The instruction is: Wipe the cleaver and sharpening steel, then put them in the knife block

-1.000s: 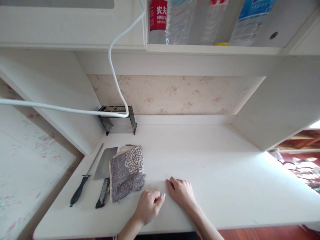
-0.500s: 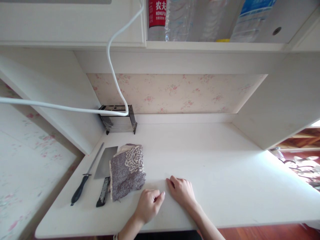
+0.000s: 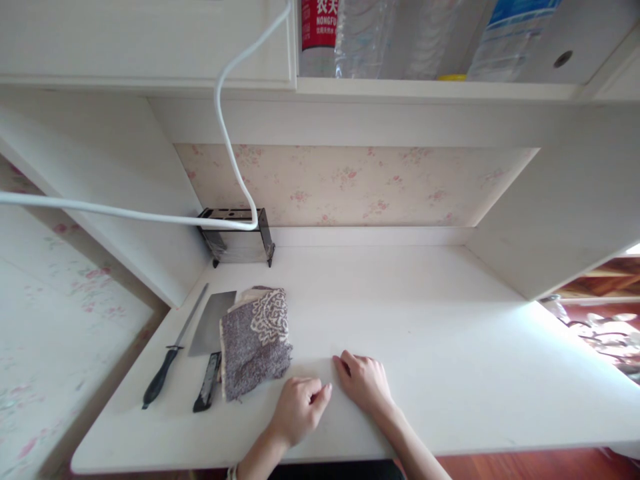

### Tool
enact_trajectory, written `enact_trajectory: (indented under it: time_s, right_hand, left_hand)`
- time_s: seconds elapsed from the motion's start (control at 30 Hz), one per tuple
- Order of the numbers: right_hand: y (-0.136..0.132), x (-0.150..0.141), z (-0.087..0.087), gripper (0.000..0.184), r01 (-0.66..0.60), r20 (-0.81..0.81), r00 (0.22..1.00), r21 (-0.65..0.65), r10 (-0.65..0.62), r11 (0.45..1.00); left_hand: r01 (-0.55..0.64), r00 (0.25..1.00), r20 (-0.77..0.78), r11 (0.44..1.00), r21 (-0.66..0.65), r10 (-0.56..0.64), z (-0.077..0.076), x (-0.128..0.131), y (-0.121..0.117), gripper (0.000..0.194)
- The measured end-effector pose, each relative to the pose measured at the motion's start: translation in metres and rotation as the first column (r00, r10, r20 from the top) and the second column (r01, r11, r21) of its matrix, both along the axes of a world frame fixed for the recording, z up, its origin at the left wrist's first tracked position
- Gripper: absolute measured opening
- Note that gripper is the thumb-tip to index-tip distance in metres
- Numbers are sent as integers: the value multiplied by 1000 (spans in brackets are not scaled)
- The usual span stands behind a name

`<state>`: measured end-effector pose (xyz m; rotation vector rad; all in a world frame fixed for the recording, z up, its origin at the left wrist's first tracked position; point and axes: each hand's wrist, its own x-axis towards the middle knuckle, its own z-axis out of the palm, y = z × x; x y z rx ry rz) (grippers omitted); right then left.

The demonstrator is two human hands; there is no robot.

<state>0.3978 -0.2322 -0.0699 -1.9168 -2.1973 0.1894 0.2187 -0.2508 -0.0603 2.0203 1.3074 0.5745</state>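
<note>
My left hand [image 3: 301, 408] is closed in a loose fist near the table's front edge, thumb on its right side. To its right, my right hand [image 3: 364, 381] rests on the white table with fingers curled under. Nothing shows in either hand, and the two are slightly apart. Just left of my left hand lies a folded grey-brown towel [image 3: 255, 347] with a cream pattern. A flat grey metal blade [image 3: 207, 327] lies beside the towel. Below it is a black-and-grey handle [image 3: 207, 383]; whether they join, I cannot tell. Farther left lies a honing steel [image 3: 167, 360] with a black handle.
A black-framed holder with clear sides [image 3: 240, 240] stands at the table's back left. A white cable [image 3: 227, 133] hangs across the view in front of it. Overhead, a shelf [image 3: 425, 89] holds several plastic bottles [image 3: 365, 40]. White side panels [image 3: 540, 200] bound the table [image 3: 425, 313].
Both hands stay nearly still in the same closed poses. The view has shifted very slightly; no object has been moved.
</note>
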Motion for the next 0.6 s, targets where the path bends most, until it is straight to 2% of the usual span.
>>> enact_trajectory:
  time_s: [0.6]
  right_hand:
    - [0,0,-1,33,1,7,1000,15,-1,1000]
  left_hand:
    - [26,998,-62,998,52,-22,-3,0,0,44]
